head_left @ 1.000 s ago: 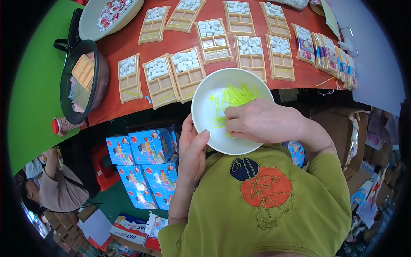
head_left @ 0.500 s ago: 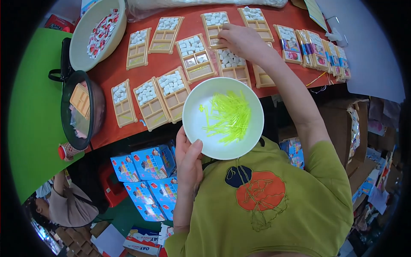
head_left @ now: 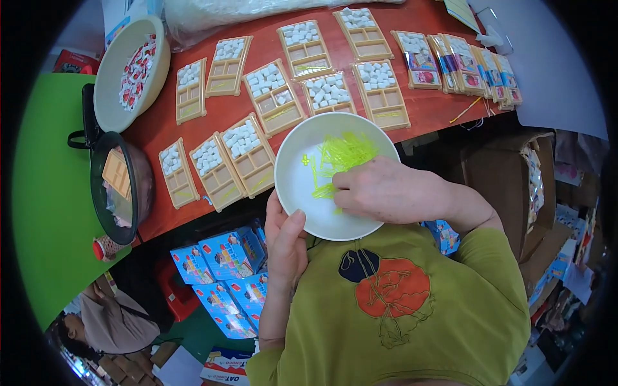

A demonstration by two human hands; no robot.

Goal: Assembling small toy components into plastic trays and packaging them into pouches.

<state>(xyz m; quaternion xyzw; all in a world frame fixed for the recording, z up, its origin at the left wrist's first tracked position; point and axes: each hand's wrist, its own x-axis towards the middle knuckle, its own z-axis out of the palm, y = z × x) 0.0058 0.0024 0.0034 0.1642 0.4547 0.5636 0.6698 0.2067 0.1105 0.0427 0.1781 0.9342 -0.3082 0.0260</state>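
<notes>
My left hand (head_left: 286, 235) grips the left side of a white round bowl (head_left: 293, 193), thumb over the rim. Thin yellow-green plastic sticks (head_left: 347, 148) lie heaped in it. My right hand (head_left: 373, 190) is inside the bowl, its bent fingers closed together on some of the sticks; the fingertips are partly hidden. Beyond the bowl, several tan compartment trays (head_left: 277, 116) lie on the red-covered table (head_left: 225, 116). White marshmallow-like pieces (head_left: 267, 78) fill their large compartments. Yellow-green sticks show in the lower compartments of many trays.
A cream basin (head_left: 103, 90) of red-and-white packets and a dark tub (head_left: 145, 186) with tan trays stand at left. Packed trays (head_left: 460, 67) line up at right. Blue boxes (head_left: 228, 254) are stacked below the table; another person (head_left: 119, 321) is at lower left.
My right hand has come back from the far trays into the bowl, among the sticks. My left hand still holds the bowl. The trays appear shifted slightly as the view moved.
</notes>
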